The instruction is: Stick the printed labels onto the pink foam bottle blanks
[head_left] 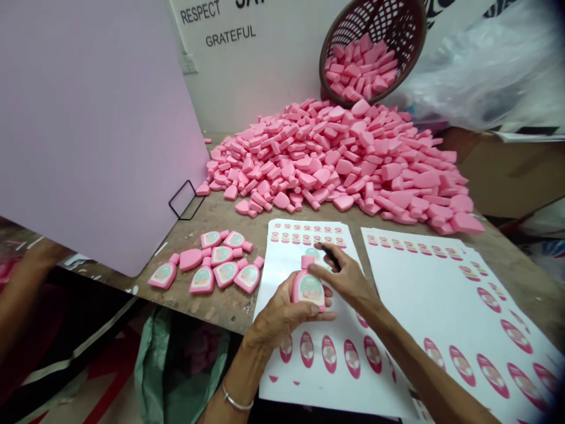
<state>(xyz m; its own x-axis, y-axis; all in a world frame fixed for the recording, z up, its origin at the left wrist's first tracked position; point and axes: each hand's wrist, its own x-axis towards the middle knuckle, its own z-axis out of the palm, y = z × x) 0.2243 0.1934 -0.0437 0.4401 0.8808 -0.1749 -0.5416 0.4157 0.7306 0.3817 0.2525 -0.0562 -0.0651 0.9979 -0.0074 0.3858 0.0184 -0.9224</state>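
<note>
My left hand (278, 315) is closed round a pink bottle-shaped foam piece (308, 287) that carries an oval label on its face. My right hand (346, 277) lies just above and to the right of it, fingers bent, touching the piece's upper edge; a thin dark tool shows by its fingertips. Both hands hover over a white sticker sheet (318, 377) with rows of pink oval labels. A small group of labelled pink pieces (212, 265) lies to the left on the table.
A big heap of plain pink foam pieces (335, 159) spills from a tipped brown basket (375, 23) at the back. A second sticker sheet (459, 306) lies right. A pink board (88, 118) stands left. Another person's arm (22, 282) shows at far left.
</note>
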